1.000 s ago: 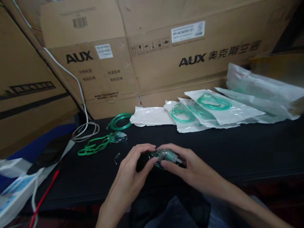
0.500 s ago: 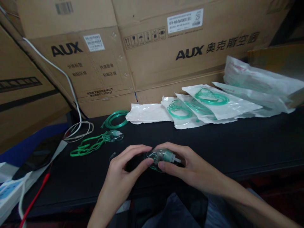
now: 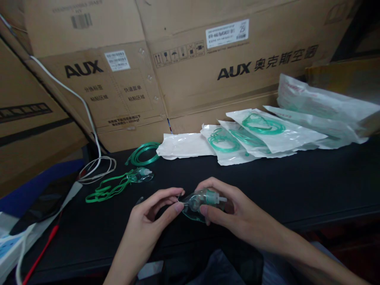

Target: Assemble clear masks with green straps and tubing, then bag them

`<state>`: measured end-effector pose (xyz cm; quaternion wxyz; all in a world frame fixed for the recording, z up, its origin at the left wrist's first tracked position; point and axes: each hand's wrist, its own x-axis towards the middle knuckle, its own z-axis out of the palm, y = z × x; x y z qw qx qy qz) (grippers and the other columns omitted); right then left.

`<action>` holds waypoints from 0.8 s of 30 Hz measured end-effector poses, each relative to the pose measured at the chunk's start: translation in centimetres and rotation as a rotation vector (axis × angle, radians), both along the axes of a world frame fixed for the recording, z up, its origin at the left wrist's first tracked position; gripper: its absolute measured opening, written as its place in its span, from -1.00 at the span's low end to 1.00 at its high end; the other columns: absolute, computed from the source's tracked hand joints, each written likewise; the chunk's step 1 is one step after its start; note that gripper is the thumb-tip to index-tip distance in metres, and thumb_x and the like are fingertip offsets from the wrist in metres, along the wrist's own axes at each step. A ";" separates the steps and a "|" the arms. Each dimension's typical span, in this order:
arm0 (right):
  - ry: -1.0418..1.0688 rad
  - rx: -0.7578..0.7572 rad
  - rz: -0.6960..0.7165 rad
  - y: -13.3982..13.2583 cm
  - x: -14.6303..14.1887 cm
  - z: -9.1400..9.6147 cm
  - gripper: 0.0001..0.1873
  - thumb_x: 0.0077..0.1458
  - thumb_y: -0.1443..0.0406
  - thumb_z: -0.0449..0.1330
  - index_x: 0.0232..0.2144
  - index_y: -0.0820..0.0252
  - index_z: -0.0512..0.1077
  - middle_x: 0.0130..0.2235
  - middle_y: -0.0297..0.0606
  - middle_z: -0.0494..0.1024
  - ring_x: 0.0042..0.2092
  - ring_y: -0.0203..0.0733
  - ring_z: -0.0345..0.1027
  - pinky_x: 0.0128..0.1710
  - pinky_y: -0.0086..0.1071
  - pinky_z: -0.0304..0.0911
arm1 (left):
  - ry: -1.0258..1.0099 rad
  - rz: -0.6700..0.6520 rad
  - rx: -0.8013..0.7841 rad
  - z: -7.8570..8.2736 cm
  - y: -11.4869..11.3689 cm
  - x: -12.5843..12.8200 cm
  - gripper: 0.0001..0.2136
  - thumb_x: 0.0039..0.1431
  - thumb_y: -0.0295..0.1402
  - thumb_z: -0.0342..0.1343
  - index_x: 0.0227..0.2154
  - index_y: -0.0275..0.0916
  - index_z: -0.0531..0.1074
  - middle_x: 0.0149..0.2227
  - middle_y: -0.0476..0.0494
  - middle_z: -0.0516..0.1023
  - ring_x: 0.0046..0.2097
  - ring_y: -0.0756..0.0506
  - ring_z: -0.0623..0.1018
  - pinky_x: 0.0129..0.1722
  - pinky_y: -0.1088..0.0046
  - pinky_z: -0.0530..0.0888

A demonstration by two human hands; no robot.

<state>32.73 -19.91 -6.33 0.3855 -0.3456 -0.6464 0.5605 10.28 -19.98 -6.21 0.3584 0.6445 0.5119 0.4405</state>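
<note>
Well, far out to the left of the left grip [image 3: 145, 219] a white cable [image 3: 92, 130] drops down the cardboard boxes [image 3: 190, 83] and loops on the black tabletop [image 3: 297, 186]. Nearer that grip, and a little beyond it, a second mask [image 3: 141, 175] lies flat with its green strap [image 3: 103, 190] trailing loose to the left; a coil of green tubing [image 3: 144, 153] rests just past it.

The left grip is pinched, thumb and forefinger closed on the thin rim of the clear mask [image 3: 194, 205]; the mask itself hangs between the two grips, lifted just off the tabletop near its front edge. The right grip [image 3: 237, 211] is wrapped round the other side, fingers under the shell and thumb over it, beside the green connector [image 3: 211, 196].

To my eye the mask is very light, soft and springy plastic; the rim would buckle under a hard squeeze, and the smooth shell looks a bit slippery. The connector looks like the one stiff part, so that seems the sure place to hold; the rim wants only a gentle pinch.

Beyond and to the right of the right grip, sealed white pouches [image 3: 267, 130] lie overlapped in a row, green tubing showing through them.
</note>
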 end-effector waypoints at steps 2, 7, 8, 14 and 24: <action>0.006 0.003 0.004 0.0 0.0 0.0 -0.74 0.25 0.14 0.25 -0.10 0.16 0.43 -0.31 -0.36 0.43 -0.30 -0.27 0.29 -0.32 -0.41 0.22 | 0.004 -0.009 -0.001 0.0 0.0 0.0 -0.75 0.07 -0.22 0.34 -0.20 -0.20 0.69 -0.16 -0.18 0.72 -0.16 -0.17 0.68 -0.12 0.40 0.64; 0.028 0.002 0.014 0.1 0.0 -0.3 -0.76 0.27 0.17 0.24 -0.07 0.13 0.45 -0.27 -0.36 0.43 -0.27 -0.28 0.27 -0.29 -0.42 0.20 | -0.015 -0.021 -0.002 -0.2 0.1 0.0 -0.78 0.05 -0.24 0.35 -0.23 -0.16 0.70 -0.21 -0.14 0.73 -0.19 -0.13 0.68 -0.17 0.49 0.62; 0.028 0.006 0.013 0.1 0.0 -0.3 -0.76 0.27 0.17 0.24 -0.07 0.12 0.45 -0.26 -0.36 0.43 -0.26 -0.28 0.27 -0.29 -0.42 0.20 | -0.016 -0.023 -0.004 -0.2 0.1 0.0 -0.78 0.05 -0.24 0.35 -0.23 -0.16 0.70 -0.22 -0.13 0.73 -0.20 -0.12 0.68 -0.18 0.50 0.62; 0.024 0.018 0.004 0.1 0.0 -0.4 -0.76 0.25 0.18 0.25 -0.06 0.11 0.46 -0.21 -0.33 0.46 -0.22 -0.25 0.32 -0.24 -0.40 0.24 | -0.016 -0.025 -0.012 -0.3 0.2 0.0 -0.76 0.07 -0.23 0.34 -0.22 -0.20 0.69 -0.24 -0.15 0.72 -0.24 -0.13 0.69 -0.22 0.48 0.63; 0.019 0.035 -0.004 0.0 0.0 -0.1 -0.75 0.23 0.21 0.24 -0.05 0.09 0.47 -0.14 -0.29 0.52 -0.16 -0.18 0.39 -0.22 -0.37 0.28 | -0.053 -0.035 -0.011 -0.1 0.3 0.2 -0.80 0.03 -0.27 0.35 -0.26 -0.18 0.69 -0.31 -0.11 0.70 -0.29 -0.10 0.66 -0.24 0.49 0.63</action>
